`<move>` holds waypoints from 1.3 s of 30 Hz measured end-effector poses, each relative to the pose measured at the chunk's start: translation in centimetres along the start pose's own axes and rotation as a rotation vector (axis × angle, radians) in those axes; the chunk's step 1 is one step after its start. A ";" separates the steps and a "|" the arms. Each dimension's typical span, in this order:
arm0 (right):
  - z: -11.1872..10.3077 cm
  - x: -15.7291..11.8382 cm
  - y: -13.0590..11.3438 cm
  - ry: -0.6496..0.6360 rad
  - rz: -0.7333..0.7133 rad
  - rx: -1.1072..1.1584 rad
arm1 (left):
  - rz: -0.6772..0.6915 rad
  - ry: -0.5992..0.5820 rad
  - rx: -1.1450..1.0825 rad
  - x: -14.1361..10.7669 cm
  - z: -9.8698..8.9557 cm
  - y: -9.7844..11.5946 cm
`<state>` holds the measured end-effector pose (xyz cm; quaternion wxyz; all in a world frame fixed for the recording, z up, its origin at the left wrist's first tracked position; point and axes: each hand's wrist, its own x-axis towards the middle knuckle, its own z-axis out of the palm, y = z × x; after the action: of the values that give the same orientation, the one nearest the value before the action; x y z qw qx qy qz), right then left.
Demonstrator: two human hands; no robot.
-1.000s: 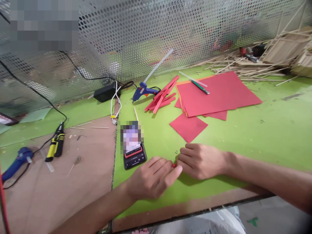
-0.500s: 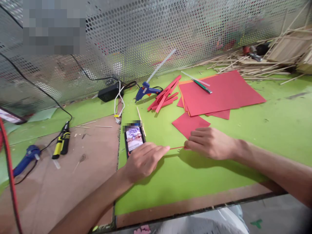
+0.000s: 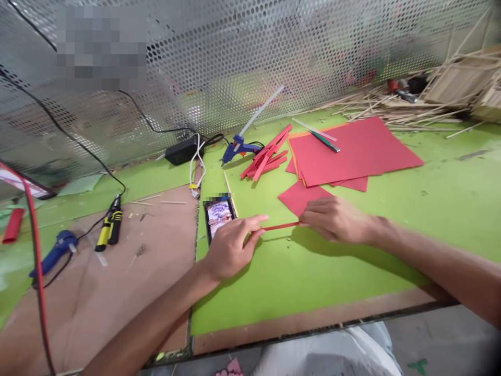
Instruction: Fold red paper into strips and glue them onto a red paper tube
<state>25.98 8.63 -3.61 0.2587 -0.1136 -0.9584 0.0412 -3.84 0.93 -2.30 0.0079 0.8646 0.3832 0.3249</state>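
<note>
Between my two hands a narrow red paper strip (image 3: 282, 226) is stretched just above the green table. My left hand (image 3: 235, 243) pinches the strip's left end between thumb and fingers, with the index finger lifted off it. The strip's right end is held in the curled fingers of my right hand (image 3: 332, 219). Beyond my left hand lies a phone (image 3: 219, 215) with a picture on its screen, its lower part hidden by the hand. A square of red paper (image 3: 303, 198) lies partly behind my right hand.
A blue glue gun (image 3: 238, 149) stands behind a pile of red strips (image 3: 268, 155). A green utility knife (image 3: 325, 141) rests on red sheets (image 3: 360, 156). Thin wooden sticks (image 3: 395, 110) are heaped at the back right. At left are another glue gun (image 3: 57, 256) and a yellow-black tool (image 3: 109, 224).
The strip now shows its flatter side and a longer stretch between my hands. My left index finger has lifted. The whole view has shifted slightly.
</note>
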 end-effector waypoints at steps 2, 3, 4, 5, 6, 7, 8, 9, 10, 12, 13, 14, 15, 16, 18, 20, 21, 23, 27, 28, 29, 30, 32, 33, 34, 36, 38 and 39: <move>0.2 0.1 -0.5 -0.016 -0.004 -0.032 | -0.004 -0.044 0.056 0.3 0.0 0.7; 0.4 0.2 -0.8 -0.024 -0.004 -0.057 | 0.026 -0.066 0.088 0.4 0.0 1.2; 0.6 0.3 -1.2 -0.031 -0.007 -0.080 | 0.075 -0.094 0.116 0.7 0.2 1.8; 0.8 0.3 -1.5 -0.038 -0.016 -0.100 | 0.115 -0.114 0.118 1.0 0.4 2.5; 1.0 0.2 -1.8 -0.037 -0.033 -0.115 | 0.167 -0.130 0.103 1.3 0.6 3.1; 1.2 0.2 -2.0 -0.040 -0.059 -0.129 | 0.223 -0.146 0.105 1.7 0.9 3.7; 1.4 0.0 -2.1 -0.044 -0.087 -0.151 | 0.267 -0.170 0.136 2.1 1.2 4.3; 1.6 -0.1 -2.2 -0.046 -0.107 -0.181 | 0.295 -0.194 0.180 2.5 1.4 4.7; 1.7 -0.3 -2.1 -0.053 -0.115 -0.209 | 0.316 -0.213 0.219 2.9 1.6 4.9; 1.7 -0.6 -1.8 -0.079 -0.099 -0.233 | 0.367 -0.237 0.294 3.6 1.8 5.0; 1.6 -0.6 -1.5 -0.088 -0.087 -0.234 | 0.392 -0.244 0.323 4.0 1.8 4.8; 1.4 -0.7 -1.3 -0.091 -0.074 -0.230 | 0.421 -0.245 0.346 4.3 1.8 4.5; 1.2 -0.6 -1.1 -0.087 -0.062 -0.227 | 0.451 -0.241 0.361 4.6 1.8 4.2; 0.9 -0.5 -0.9 -0.074 -0.050 -0.227 | 0.477 -0.236 0.368 4.8 1.7 3.8; 0.4 -0.3 -0.7 -0.044 -0.031 -0.219 | 0.540 -0.208 0.357 5.4 1.6 3.1; -0.1 0.0 -0.5 -0.023 -0.023 -0.195 | 0.606 -0.167 0.351 5.9 1.6 2.5; -0.3 0.0 -0.4 -0.018 -0.020 -0.181 | 0.630 -0.153 0.353 6.2 1.6 2.3; -0.6 0.1 -0.1 -0.008 -0.009 -0.167 | 0.647 -0.148 0.361 6.7 1.6 1.9; -0.7 -0.3 1.2 0.039 -0.004 -0.206 | 0.592 -0.203 0.354 7.6 1.5 0.9; -0.6 -0.4 1.7 0.049 -0.001 -0.209 | 0.569 -0.210 0.355 7.8 1.5 0.6; -0.6 -0.5 2.1 0.049 0.013 -0.204 | 0.550 -0.215 0.355 8.0 1.4 0.2; -0.7 -0.6 2.5 0.048 0.021 -0.202 | 0.538 -0.220 0.357 8.1 1.4 -0.2; -0.8 -0.7 3.1 0.040 0.051 -0.203 | 0.525 -0.228 0.369 8.2 1.2 -0.9; -0.9 -0.8 3.4 0.038 0.072 -0.205 | 0.516 -0.224 0.380 8.2 1.1 -1.2; -1.1 -0.8 3.5 0.037 0.097 -0.201 | 0.506 -0.215 0.391 8.2 1.0 -1.4; -1.3 -0.9 3.7 0.051 0.161 -0.168 | 0.491 -0.197 0.410 8.1 0.7 -1.9; -1.4 -0.8 3.7 0.131 0.299 -0.101 | 0.469 -0.166 0.397 8.3 0.5 -2.6; -1.4 -0.8 3.8 0.198 0.394 -0.065 | 0.436 -0.133 0.376 8.5 0.5 -3.0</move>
<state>28.11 12.10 -3.33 0.3347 -0.3103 -0.8884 0.0488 -1.33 8.82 1.29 -0.1974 0.9322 0.2405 0.1847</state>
